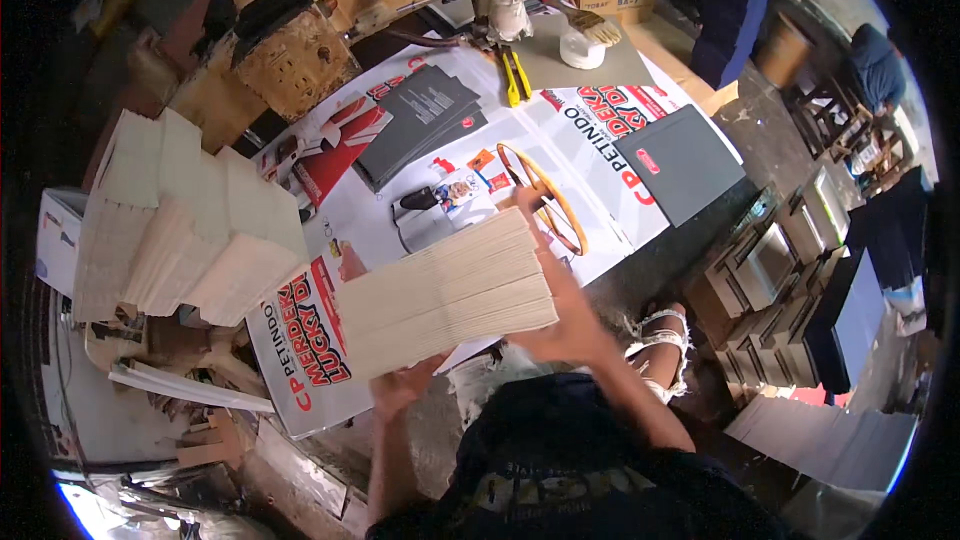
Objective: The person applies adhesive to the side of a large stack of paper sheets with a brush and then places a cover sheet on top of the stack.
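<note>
One paper stack (450, 290) between two hands (405, 385) (562, 315), left grip unclear

I saw the camera on the wearer's head, left of a pair, facing down past the shirt (575, 460). The left hand (402, 387) and right hand (566, 320) showed close, by the bench (612, 231); the wide fisheye took in floor (752, 126) farther off, edges bowed.

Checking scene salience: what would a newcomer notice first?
First, the thick cream paper stack mid-picture, the left hand at its near edge and the blurred right hand at its right end. Next, the pale stacks on the left, then yellow-handled pliers near the top centre.
</note>
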### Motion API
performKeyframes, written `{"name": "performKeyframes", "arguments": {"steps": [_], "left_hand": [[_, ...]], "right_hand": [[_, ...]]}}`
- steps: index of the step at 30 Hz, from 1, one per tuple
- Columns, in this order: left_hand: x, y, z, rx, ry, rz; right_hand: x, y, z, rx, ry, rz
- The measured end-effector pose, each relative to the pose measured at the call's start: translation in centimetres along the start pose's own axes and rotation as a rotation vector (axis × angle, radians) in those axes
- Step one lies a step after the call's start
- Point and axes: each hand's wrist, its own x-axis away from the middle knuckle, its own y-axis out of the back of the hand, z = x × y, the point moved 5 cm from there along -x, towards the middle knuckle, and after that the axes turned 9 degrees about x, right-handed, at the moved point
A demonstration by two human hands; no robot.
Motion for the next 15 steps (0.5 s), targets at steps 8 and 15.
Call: {"name": "performKeyframes", "arguments": {"steps": [8, 15], "left_hand": [[-3.4, -1.5, -2.0, -0.944, -0.673, -0.052], [-4.1, -4.7, -6.1, -0.702, -0.429, -0.146]], "right_hand": [[-2.3, -0.3, -2.8, 0.195, -0.09, 0.109], [-3.3, 1.2, 1.0, 0.229, -0.128, 0.039]]}}
